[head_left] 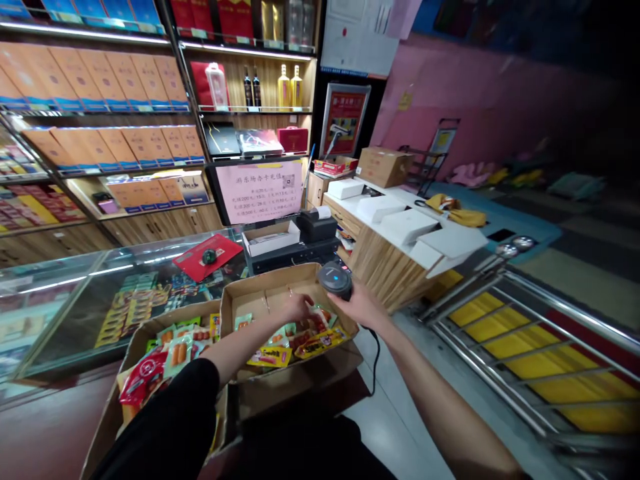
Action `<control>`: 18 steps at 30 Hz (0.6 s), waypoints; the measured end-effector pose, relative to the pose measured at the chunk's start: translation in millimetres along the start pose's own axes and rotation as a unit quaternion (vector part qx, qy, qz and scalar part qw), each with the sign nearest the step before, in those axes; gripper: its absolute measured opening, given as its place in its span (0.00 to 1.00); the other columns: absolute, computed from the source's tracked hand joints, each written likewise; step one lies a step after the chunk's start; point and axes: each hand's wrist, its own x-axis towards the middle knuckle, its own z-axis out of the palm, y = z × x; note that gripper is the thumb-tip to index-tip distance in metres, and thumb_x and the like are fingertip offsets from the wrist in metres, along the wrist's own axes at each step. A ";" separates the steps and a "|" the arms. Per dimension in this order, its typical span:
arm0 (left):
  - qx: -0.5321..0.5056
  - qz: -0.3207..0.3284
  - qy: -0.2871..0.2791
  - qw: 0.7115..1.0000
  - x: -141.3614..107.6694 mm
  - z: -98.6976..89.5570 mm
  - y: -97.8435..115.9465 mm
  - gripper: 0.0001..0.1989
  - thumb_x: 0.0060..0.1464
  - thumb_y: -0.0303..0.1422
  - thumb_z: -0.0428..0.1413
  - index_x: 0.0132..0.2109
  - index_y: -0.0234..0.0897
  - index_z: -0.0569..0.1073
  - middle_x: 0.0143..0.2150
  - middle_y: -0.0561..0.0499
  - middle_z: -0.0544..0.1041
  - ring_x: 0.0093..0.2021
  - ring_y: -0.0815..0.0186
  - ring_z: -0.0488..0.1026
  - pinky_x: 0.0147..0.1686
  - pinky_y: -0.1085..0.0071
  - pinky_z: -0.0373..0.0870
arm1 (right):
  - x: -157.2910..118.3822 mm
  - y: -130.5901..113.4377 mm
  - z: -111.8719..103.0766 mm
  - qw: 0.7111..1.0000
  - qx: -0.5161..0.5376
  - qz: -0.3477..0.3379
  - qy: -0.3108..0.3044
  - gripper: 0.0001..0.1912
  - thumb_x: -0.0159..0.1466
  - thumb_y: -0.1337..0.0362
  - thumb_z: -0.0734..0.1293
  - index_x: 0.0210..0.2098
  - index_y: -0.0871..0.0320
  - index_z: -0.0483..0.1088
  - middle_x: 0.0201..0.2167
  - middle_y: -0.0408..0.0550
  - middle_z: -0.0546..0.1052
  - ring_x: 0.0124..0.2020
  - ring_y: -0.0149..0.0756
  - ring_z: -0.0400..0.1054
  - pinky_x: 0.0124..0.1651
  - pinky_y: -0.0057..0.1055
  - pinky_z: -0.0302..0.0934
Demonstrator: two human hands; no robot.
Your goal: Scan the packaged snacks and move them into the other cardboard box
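Observation:
My right hand (359, 303) is wrapped round a dark handheld barcode scanner (336, 279) with a small blue light, and its black cable (377, 360) hangs below. My left hand (298, 307) reaches over a shallow cardboard box (267, 280), fingers bent but apart, just above the snack packets in it. Among these are yellow packets (270, 357) and clear-fronted sausage packets (287, 333). Beside it, partly under my left forearm, a second cardboard box (113, 400) holds more sausage packets (179, 353) and a red packet (146, 375).
A glass display counter (65, 293) runs along the left, with a red folder (210, 257) on top. Behind the boxes stand a receipt printer (317, 227) and a white tray (271, 239). At right are white boxes (410, 223) and a metal railing (520, 333).

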 end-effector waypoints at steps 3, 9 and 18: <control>0.119 0.113 0.089 0.982 -10.3 5.3 2.5 0.27 0.47 0.38 0.67 0.54 0.38 0.74 0.52 0.42 0.74 0.48 0.56 0.74 0.45 0.65 0.71 | 6.9 6.4 3.6 0.999 0.008 -0.034 -0.023 0.17 0.60 0.57 0.70 0.47 0.58 0.74 0.43 0.57 0.82 0.47 0.50 0.77 0.45 0.36 0.68; 0.331 0.370 -0.021 0.867 -27.1 10.1 6.7 0.17 0.57 0.29 0.57 0.54 0.42 0.76 0.57 0.42 0.73 0.55 0.54 0.69 0.49 0.63 0.67 | 27.1 18.2 19.9 0.987 0.080 -0.094 -0.103 0.15 0.59 0.61 0.68 0.46 0.58 0.73 0.44 0.54 0.82 0.46 0.46 0.76 0.48 0.37 0.68; 0.218 0.266 0.000 0.939 -28.3 1.6 -2.6 0.11 0.48 0.23 0.63 0.40 0.36 0.79 0.41 0.42 0.79 0.42 0.57 0.77 0.43 0.67 0.71 | 36.6 19.6 21.1 0.954 0.214 -0.104 -0.181 0.11 0.57 0.59 0.71 0.38 0.55 0.74 0.23 0.43 0.79 0.29 0.39 0.76 0.35 0.31 0.69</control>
